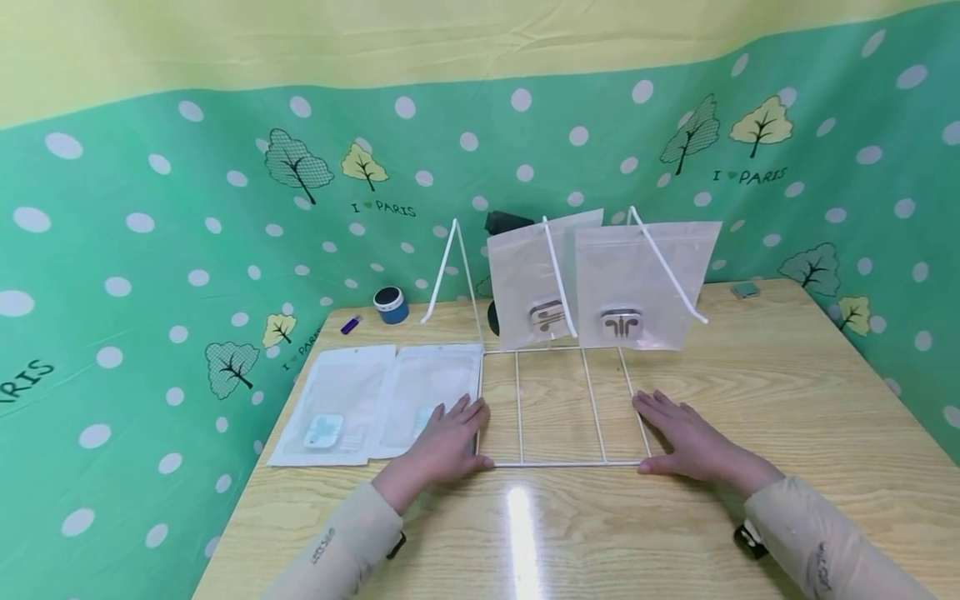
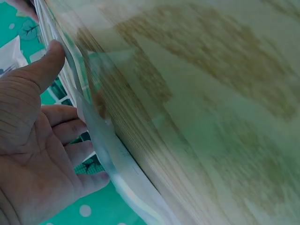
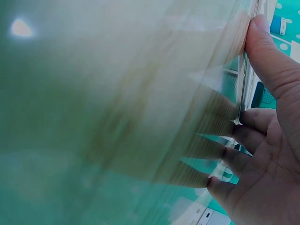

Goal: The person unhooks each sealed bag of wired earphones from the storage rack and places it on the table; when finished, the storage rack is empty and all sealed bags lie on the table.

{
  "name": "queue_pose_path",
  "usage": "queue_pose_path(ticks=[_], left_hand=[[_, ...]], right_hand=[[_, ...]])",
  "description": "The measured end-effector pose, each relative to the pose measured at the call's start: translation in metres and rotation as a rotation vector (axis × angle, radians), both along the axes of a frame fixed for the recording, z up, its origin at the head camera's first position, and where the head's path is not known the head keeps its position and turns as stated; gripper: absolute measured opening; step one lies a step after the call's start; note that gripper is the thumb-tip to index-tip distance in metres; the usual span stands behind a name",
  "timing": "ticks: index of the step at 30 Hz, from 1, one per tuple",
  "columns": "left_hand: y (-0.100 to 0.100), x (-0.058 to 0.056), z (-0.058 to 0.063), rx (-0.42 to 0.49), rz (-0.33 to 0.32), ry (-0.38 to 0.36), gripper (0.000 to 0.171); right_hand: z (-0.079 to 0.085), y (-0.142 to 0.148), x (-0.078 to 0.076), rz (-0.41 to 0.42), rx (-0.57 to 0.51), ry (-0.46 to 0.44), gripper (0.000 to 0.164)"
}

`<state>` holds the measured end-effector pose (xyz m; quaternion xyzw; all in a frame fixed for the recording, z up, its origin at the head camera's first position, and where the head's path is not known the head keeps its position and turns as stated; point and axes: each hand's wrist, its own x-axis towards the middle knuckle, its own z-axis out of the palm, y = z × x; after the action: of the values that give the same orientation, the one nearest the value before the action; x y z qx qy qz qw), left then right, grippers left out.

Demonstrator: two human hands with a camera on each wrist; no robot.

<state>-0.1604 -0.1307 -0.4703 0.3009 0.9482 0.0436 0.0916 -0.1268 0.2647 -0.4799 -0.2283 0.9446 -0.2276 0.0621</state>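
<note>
The white wire rack point(image 1: 592, 400) lies on the surface point(image 1: 810, 383), right between the two hands. The left hand point(image 1: 447, 442) is at one side of it and the right hand point(image 1: 686, 437) is at the other. Both hands have their fingers loose and spread, and they grip nothing. The fingertips seem to touch the side wires.

Past the hands, at the back of the rack, one bag point(image 1: 517, 275) hangs on the middle prong, and a second bag point(image 1: 630, 279) hangs on the prong nearer the right hand. The prong point(image 1: 437, 279) on the left hand's side is bare. Two flat bags lie beyond the left hand's outer side; the near one point(image 1: 435, 379) is partly hidden by it.

I think the hands are making the rack straight and steady. The next move probably calls for pinching a flat bag at its top and slipping its hole over the bare prong.
</note>
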Motion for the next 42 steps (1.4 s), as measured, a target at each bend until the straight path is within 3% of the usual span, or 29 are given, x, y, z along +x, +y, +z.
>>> queue_pose_path(ticks=[25,42], left_hand=[[0.0006,0.0006,-0.0017,-0.033,0.026,0.016,0.086],[0.0018,-0.0007,-0.0038,-0.01,0.047,0.025,0.091]], right_hand=[[-0.0003,0.0005,0.0004,0.003,-0.021,-0.004,0.102],[-0.0003,0.0014,0.0003,0.01,-0.025,0.01,0.101]])
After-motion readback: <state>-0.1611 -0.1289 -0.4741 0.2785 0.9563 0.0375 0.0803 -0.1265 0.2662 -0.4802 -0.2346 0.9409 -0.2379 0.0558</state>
